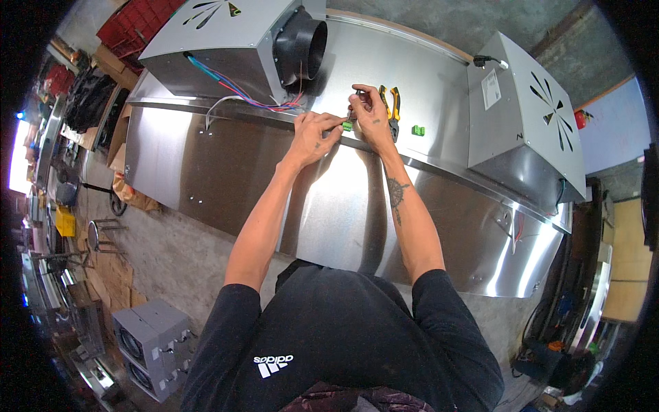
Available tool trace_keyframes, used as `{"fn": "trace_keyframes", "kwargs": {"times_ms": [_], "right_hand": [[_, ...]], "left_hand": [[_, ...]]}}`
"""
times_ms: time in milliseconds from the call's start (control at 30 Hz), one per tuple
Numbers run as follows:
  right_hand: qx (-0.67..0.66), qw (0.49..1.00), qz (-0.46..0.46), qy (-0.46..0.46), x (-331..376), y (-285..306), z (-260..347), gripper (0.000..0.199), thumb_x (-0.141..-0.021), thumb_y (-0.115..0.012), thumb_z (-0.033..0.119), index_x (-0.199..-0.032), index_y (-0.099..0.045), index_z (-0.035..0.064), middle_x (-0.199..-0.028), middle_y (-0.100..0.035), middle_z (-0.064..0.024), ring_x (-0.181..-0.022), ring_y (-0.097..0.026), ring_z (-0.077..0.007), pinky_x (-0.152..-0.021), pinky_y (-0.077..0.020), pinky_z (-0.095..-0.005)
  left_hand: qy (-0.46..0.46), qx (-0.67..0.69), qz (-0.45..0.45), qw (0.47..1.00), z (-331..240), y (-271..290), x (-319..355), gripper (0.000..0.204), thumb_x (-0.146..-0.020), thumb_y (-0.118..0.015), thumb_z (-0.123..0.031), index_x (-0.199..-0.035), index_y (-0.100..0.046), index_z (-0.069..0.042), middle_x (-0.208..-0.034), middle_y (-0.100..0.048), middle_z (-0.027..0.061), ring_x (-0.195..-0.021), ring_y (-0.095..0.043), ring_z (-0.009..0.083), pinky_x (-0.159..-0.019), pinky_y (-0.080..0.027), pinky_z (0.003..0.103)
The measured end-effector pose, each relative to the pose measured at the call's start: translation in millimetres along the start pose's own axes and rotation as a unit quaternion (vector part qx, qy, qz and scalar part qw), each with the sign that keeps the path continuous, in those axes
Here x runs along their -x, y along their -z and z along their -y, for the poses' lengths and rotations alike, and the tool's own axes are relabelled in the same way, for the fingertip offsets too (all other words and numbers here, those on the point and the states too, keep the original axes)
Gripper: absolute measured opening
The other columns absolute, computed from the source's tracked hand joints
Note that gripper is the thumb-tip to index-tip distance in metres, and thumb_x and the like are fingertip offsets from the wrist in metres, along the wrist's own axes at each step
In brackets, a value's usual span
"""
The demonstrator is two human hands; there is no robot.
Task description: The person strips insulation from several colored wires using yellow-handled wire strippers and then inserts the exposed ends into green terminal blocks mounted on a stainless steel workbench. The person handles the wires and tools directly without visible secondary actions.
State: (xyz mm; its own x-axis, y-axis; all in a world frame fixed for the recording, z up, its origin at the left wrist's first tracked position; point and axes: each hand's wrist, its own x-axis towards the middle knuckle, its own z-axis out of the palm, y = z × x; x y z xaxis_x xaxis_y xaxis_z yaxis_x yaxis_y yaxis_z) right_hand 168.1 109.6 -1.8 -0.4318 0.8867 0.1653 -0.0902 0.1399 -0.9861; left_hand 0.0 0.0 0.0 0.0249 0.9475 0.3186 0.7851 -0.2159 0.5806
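Note:
My left hand (pixel 314 141) is closed, pinching a small green terminal block (pixel 347 126) between thumb and fingers just above the steel hood's ridge. Close beside it, my right hand (pixel 371 121) grips a thin screwdriver (pixel 358 93) whose dark end shows above the fingers. The screwdriver's tip seems to meet the green block, though fingers partly cover the spot. Pliers (pixel 390 101) with yellow and black handles lie right of my right hand. A second green terminal block (pixel 418 130) sits farther right on the steel. Loose red and blue wires (pixel 257 101) end near my left hand.
A grey metal blower box (pixel 213 75) with a round black duct collar (pixel 302 48) stands at the far left. Another grey box (pixel 525 113) with a plug stands at right. The brushed steel hood (pixel 226 172) slopes toward me. Two grey speaker-like units (pixel 152 349) sit on the floor.

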Motion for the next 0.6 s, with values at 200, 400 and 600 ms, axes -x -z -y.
{"fn": "trace_keyframes", "kwargs": {"times_ms": [200, 400, 600], "right_hand": [[-0.032, 0.999, -0.004, -0.002, 4.4, -1.2, 6.2, 0.042, -0.107, -0.062, 0.013, -0.147, -0.054, 0.0008, -0.107, -0.072, -0.0105, -0.094, -0.070, -0.0148, -0.082, -0.0592, -0.0292], [-0.048, 0.998, -0.021, 0.020, 4.4, -5.8, 7.8, 0.043, -0.107, -0.063, 0.014, -0.147, -0.053, -0.0012, -0.105, -0.071, -0.0110, -0.093, -0.071, -0.0154, -0.080, -0.0600, -0.0293], [-0.042, 0.999, -0.012, 0.019, 4.9, -4.7, 8.6, 0.042, -0.106, -0.066, 0.015, -0.143, -0.055, -0.0011, -0.102, -0.069, -0.0093, -0.090, -0.071, -0.0152, -0.079, -0.0607, -0.0292]], "left_hand": [[-0.006, 0.003, -0.007, 1.000, -3.0, -2.3, 0.8, 0.033, -0.103, -0.066, -0.035, -0.125, -0.079, -0.014, -0.126, -0.074, 0.0040, -0.117, -0.059, 0.0246, -0.115, -0.029, 0.047], [-0.006, -0.003, -0.006, 1.000, -0.9, -0.5, 0.4, 0.033, -0.103, -0.065, -0.034, -0.126, -0.078, -0.015, -0.125, -0.073, 0.0030, -0.114, -0.058, 0.0245, -0.115, -0.029, 0.047], [-0.007, -0.002, -0.022, 1.000, -1.7, -2.4, 0.6, 0.033, -0.103, -0.063, -0.035, -0.124, -0.079, -0.014, -0.120, -0.074, 0.0018, -0.115, -0.058, 0.0238, -0.118, -0.027, 0.047]]}}
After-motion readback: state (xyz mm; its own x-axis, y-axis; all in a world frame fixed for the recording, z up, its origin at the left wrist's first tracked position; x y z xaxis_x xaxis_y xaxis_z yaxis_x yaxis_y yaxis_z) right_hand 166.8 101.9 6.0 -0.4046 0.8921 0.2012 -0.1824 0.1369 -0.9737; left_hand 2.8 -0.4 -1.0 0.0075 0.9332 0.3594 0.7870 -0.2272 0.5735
